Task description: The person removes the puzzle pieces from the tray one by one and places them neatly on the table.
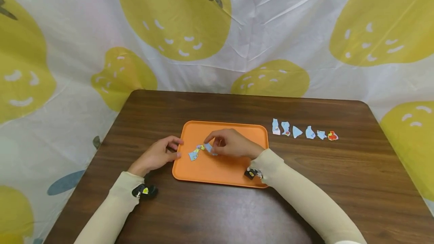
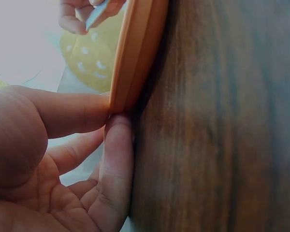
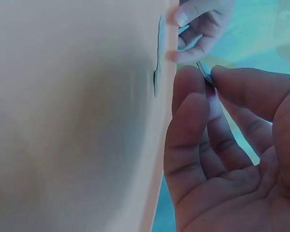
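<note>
An orange tray [image 1: 223,172] lies on the table. My left hand [image 1: 156,155] holds its left edge, thumb and fingertips on the rim; the left wrist view shows the thumb [image 2: 77,113] and a finger meeting at the tray's wall. My right hand [image 1: 234,142], over the tray, pinches a light-blue cut paper piece [image 1: 208,147] between thumb and fingers; the right wrist view shows that piece [image 3: 206,72] edge-on. Just left of it, blue and yellow paper pieces [image 1: 193,156] lie close together on the tray. Whether they touch the pinched piece cannot be told.
Right of the tray, several cut paper pieces lie in a row on the brown table [image 1: 210,214], from a pale-blue one [image 1: 275,127] to a red one [image 1: 332,136]. A white curtain [image 1: 247,29] with yellow fruit prints hangs behind the table.
</note>
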Demonstrator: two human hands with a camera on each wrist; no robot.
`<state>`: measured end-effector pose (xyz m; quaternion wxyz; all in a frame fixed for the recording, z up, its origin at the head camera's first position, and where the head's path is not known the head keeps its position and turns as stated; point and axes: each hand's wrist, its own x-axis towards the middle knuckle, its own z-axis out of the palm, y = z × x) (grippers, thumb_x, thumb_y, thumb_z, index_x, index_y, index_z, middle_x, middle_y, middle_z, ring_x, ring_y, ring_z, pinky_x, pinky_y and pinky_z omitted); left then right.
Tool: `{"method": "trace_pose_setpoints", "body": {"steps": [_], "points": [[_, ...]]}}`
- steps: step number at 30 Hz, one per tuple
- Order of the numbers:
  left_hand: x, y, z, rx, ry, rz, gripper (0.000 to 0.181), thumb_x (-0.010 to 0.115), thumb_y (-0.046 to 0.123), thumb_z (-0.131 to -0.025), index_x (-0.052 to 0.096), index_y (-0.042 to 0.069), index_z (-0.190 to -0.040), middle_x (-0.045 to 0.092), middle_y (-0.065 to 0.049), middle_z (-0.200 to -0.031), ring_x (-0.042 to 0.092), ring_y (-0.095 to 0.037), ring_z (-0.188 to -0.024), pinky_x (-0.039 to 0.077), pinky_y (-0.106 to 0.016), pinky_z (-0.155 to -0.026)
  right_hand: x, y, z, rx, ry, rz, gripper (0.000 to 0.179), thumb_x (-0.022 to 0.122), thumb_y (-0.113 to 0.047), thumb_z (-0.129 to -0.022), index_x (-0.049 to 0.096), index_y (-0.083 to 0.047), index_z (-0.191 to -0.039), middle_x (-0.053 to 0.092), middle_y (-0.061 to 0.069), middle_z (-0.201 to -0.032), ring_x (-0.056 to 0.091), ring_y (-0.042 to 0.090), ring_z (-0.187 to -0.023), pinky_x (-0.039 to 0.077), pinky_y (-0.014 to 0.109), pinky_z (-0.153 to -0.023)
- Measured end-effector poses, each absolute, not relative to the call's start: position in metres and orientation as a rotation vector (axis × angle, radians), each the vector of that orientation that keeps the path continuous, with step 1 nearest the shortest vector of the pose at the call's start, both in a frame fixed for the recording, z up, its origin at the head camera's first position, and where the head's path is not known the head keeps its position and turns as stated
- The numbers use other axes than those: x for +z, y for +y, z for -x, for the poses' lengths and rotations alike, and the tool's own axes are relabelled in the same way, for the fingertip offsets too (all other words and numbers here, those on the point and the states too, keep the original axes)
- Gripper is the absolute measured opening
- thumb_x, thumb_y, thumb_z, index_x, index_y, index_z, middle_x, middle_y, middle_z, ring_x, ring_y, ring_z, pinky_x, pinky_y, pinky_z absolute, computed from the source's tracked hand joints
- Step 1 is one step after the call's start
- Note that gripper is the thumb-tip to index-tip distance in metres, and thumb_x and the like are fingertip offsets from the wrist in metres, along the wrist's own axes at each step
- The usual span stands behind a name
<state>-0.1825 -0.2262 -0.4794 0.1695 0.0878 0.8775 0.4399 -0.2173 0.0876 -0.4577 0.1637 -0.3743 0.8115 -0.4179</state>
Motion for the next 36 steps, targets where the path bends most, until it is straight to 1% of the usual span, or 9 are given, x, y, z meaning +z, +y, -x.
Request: {"method": "trace_pose_setpoints", "body": {"steps": [3, 10, 14, 18, 23, 29, 30, 33, 36], "points": [[-0.480, -0.227, 0.182, 1.249, 2.496, -0.256, 0.038, 0.076, 0.012, -0.098, 0.066, 0.014, -0.134, 0.065, -0.015, -0.120, 0.062, -0.022, -0.084, 0.053, -0.033, -0.075, -0.455, 0.093, 0.215, -1.226, 2.310, 1.045, 0.029, 0.072, -0.009, -0.099, 0.072, -0.011, -0.127, 0.074, 0.000, -0.087, 0.070, 0.013, -0.072, 0.059, 0.028, -0.071], [-0.479, -0.228, 0.182, 1.234, 2.506, -0.260, 0.037, 0.075, 0.013, -0.098, 0.066, 0.014, -0.134, 0.065, -0.015, -0.120, 0.061, -0.023, -0.085, 0.052, -0.034, -0.075, -0.449, 0.112, 0.212, -1.299, 2.306, 0.943, 0.029, 0.070, -0.008, -0.101, 0.069, -0.008, -0.130, 0.072, 0.005, -0.089, 0.074, 0.032, -0.075, 0.060, 0.032, -0.069], [-0.479, -0.228, 0.181, 1.230, 2.505, -0.254, 0.037, 0.076, 0.013, -0.098, 0.066, 0.013, -0.134, 0.065, -0.015, -0.121, 0.061, -0.023, -0.085, 0.052, -0.035, -0.075, -0.449, 0.123, 0.211, -1.346, 2.306, 0.886, 0.029, 0.070, -0.007, -0.101, 0.069, -0.009, -0.130, 0.072, 0.007, -0.090, 0.074, 0.037, -0.076, 0.061, 0.035, -0.069], [-0.480, -0.228, 0.182, 1.229, 2.501, -0.257, 0.038, 0.076, 0.014, -0.098, 0.066, 0.013, -0.134, 0.065, -0.016, -0.121, 0.061, -0.022, -0.084, 0.052, -0.035, -0.076, -0.449, 0.135, 0.210, -1.386, 2.315, 0.838, 0.030, 0.069, -0.006, -0.101, 0.070, -0.010, -0.130, 0.071, 0.008, -0.092, 0.073, 0.038, -0.079, 0.061, 0.036, -0.069], [-0.482, -0.228, 0.182, 1.231, 2.500, -0.260, 0.038, 0.076, 0.014, -0.098, 0.066, 0.013, -0.135, 0.065, -0.015, -0.121, 0.061, -0.022, -0.083, 0.052, -0.035, -0.075, -0.444, 0.150, 0.210, -1.401, 2.372, 0.790, 0.030, 0.070, -0.008, -0.101, 0.070, -0.012, -0.131, 0.072, 0.008, -0.093, 0.074, 0.039, -0.080, 0.058, 0.032, -0.069], [-0.483, -0.227, 0.181, 1.232, 2.496, -0.273, 0.038, 0.076, 0.014, -0.098, 0.066, 0.012, -0.134, 0.065, -0.015, -0.121, 0.062, -0.022, -0.086, 0.052, -0.035, -0.076, -0.442, 0.171, 0.211, -1.455, 2.372, 0.701, 0.034, 0.069, -0.008, -0.101, 0.068, -0.009, -0.135, 0.070, 0.013, -0.096, 0.073, 0.044, -0.083, 0.056, 0.031, -0.065], [-0.484, -0.227, 0.181, 1.231, 2.498, -0.274, 0.038, 0.076, 0.014, -0.098, 0.066, 0.012, -0.134, 0.065, -0.015, -0.121, 0.062, -0.021, -0.086, 0.052, -0.035, -0.077, -0.441, 0.175, 0.211, -1.466, 2.368, 0.685, 0.034, 0.069, -0.008, -0.102, 0.067, -0.008, -0.136, 0.070, 0.014, -0.097, 0.073, 0.045, -0.084, 0.056, 0.032, -0.065], [-0.484, -0.226, 0.181, 1.229, 2.500, -0.279, 0.038, 0.076, 0.013, -0.098, 0.065, 0.012, -0.134, 0.065, -0.015, -0.121, 0.062, -0.021, -0.086, 0.052, -0.035, -0.076, -0.439, 0.185, 0.211, -1.474, 2.381, 0.624, 0.034, 0.068, -0.009, -0.102, 0.068, -0.014, -0.136, 0.070, 0.013, -0.099, 0.072, 0.046, -0.087, 0.056, 0.036, -0.065], [-0.483, -0.226, 0.180, 1.229, 2.505, -0.289, 0.038, 0.075, 0.014, -0.099, 0.065, 0.012, -0.135, 0.065, -0.015, -0.122, 0.062, -0.021, -0.086, 0.052, -0.035, -0.076, -0.437, 0.195, 0.211, -1.486, 2.403, 0.565, 0.036, 0.067, -0.009, -0.102, 0.067, -0.016, -0.138, 0.072, 0.011, -0.101, 0.072, 0.044, -0.089, 0.057, 0.041, -0.069]]}}
